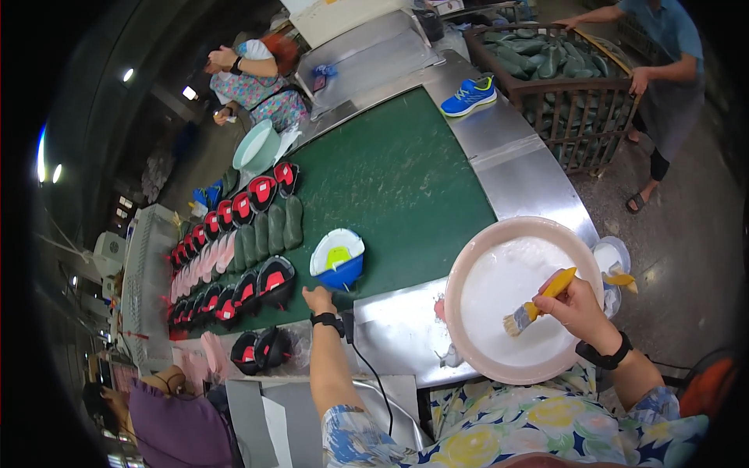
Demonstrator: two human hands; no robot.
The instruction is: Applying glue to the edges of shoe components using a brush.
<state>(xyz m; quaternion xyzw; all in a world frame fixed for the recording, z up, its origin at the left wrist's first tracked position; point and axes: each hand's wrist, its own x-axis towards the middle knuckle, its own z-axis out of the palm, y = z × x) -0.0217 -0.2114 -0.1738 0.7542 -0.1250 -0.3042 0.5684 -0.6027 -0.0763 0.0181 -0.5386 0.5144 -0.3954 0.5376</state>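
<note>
Yellow-handled brush (532,311) slants from right fingers (549,304) over white liquid (491,285)

Shoe workshop — uppers (275,281) in rows, crated green lasts (551,59)

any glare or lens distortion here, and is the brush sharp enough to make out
In the head view, glare whitens parts of the metal counter; a ceiling lamp at upper left shines against dark surroundings; the counter's right edge bows, and the picture's outer rim goes black; the yellow-handled brush in the right hand is clear enough to make out.
</note>
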